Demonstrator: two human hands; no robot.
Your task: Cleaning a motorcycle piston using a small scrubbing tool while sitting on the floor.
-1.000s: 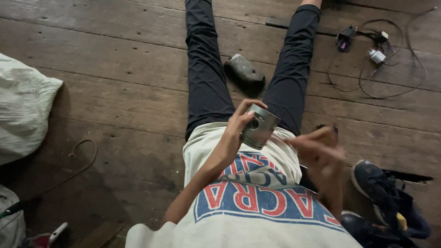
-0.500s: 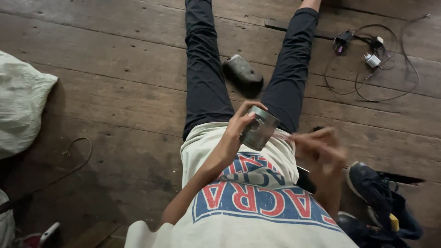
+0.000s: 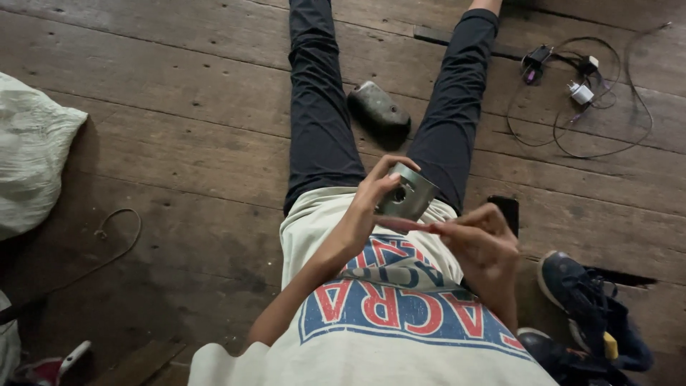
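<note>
I sit on a wooden floor with my legs stretched out in dark trousers. My left hand [image 3: 371, 196] grips a short grey metal cylinder [image 3: 409, 193], hollow with a hole in its side, held above my lap. My right hand [image 3: 480, 246] is beside it, fingers extended, with the fingertips reaching toward the lower edge of the cylinder. It holds nothing that I can make out.
A dark rounded object [image 3: 379, 109] lies between my legs. A black phone [image 3: 506, 211] rests by my right thigh. Tangled cables with chargers [image 3: 582, 89] lie at the far right, a dark shoe [image 3: 579, 293] at lower right, white cloth [image 3: 32, 154] at left.
My left hand has kept hold of the cylinder throughout, almost unmoved. My right hand's fingers have stretched out toward the cylinder's lower edge.
</note>
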